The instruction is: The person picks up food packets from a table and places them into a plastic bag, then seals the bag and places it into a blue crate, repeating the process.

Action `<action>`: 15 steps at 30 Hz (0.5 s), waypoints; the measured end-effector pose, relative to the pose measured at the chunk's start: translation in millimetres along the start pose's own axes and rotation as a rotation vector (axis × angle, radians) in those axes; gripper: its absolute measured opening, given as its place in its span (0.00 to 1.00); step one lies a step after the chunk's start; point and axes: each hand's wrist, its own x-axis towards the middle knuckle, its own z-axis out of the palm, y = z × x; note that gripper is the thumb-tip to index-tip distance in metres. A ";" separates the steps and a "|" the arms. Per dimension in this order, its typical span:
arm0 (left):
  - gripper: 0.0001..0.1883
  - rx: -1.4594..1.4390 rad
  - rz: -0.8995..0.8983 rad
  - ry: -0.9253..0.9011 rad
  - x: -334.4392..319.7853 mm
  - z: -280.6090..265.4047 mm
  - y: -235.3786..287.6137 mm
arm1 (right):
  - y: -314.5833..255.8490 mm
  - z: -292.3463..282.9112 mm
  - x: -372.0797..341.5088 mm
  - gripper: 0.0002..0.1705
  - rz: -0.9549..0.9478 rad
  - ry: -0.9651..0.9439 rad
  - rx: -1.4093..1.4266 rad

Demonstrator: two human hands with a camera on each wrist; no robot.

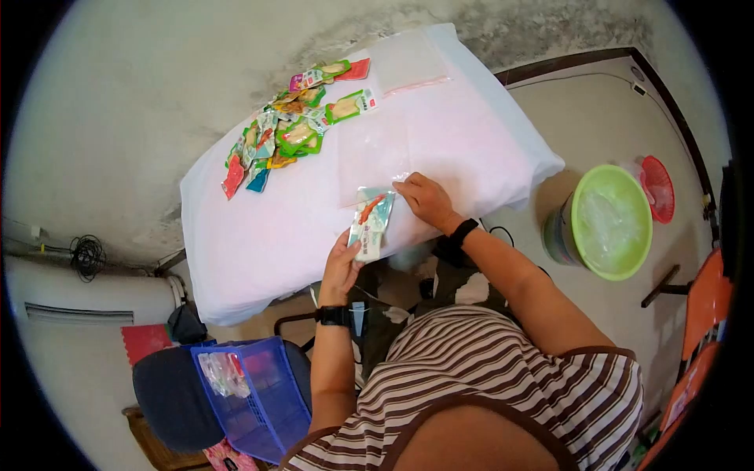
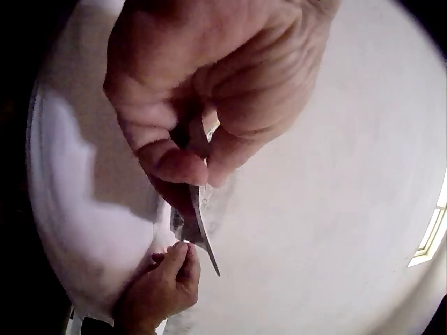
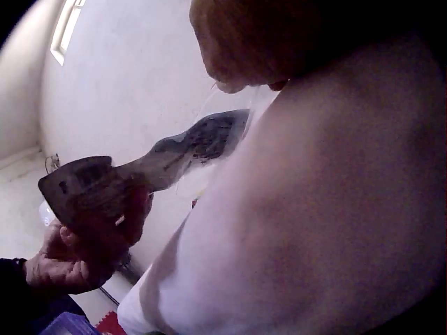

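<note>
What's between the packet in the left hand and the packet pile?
A clear plastic bag, lying on the white table cover. The head view shows it between the held packet and the packet pile.

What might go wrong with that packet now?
The packet might slip from the left hand and drop, since it is held near the table's edge. The clear bag looks thin, and the right hand seems to pinch only its edge, so the packet's corner could snag it.
</note>
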 end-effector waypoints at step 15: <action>0.34 0.964 0.469 0.260 62.9 45.9 -21.2 | -8.1 -22.7 -18.2 0.17 -0.150 -0.019 -0.211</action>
